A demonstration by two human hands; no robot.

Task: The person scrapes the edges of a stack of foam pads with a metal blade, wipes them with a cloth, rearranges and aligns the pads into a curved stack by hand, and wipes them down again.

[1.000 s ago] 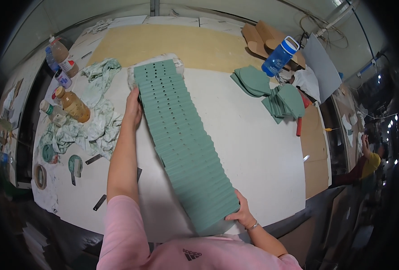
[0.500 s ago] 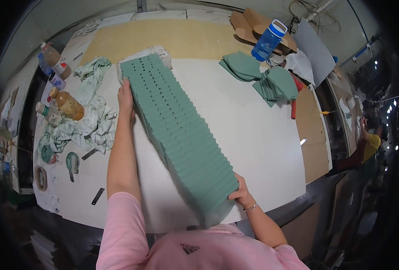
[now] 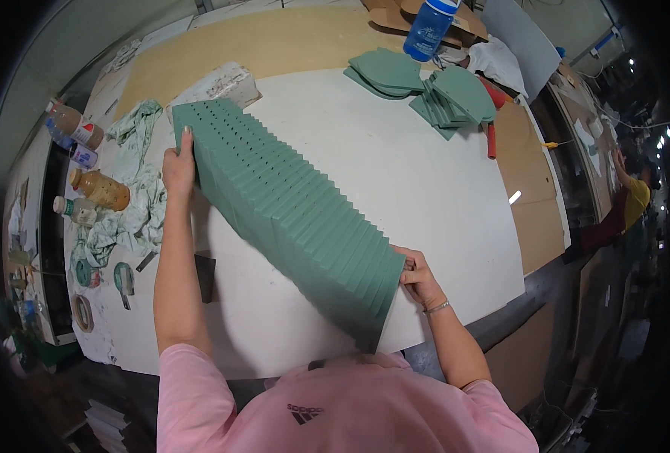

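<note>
A long row of green sheets point(image 3: 289, 204) runs diagonally across the white tabletop, from far left to near right. The sheets overlap like steps, and small holes dot the far part. My left hand point(image 3: 178, 160) grips the row's far left end, its thumb lying along the edge. At the near right end, my right hand point(image 3: 419, 279) presses against the last sheets, its fingers curled and partly hidden behind them. Just beyond the far end rests a white block point(image 3: 233, 81) with a stained surface. A dark rectangular piece point(image 3: 206, 278) lies beside my left forearm.
Loose green sheets point(image 3: 384, 72) and a blue water bottle point(image 3: 428, 32) are at the back right, near a red handle point(image 3: 491, 141). On the left stand bottles point(image 3: 101, 190), a stained cloth point(image 3: 135, 204) and a tape roll point(image 3: 83, 312). Another person point(image 3: 635, 202) is far right.
The row has tilted, so more of its left side shows. Its far end has shifted left, uncovering more of the white block. Both hands keep their hold, and the view has shifted.
</note>
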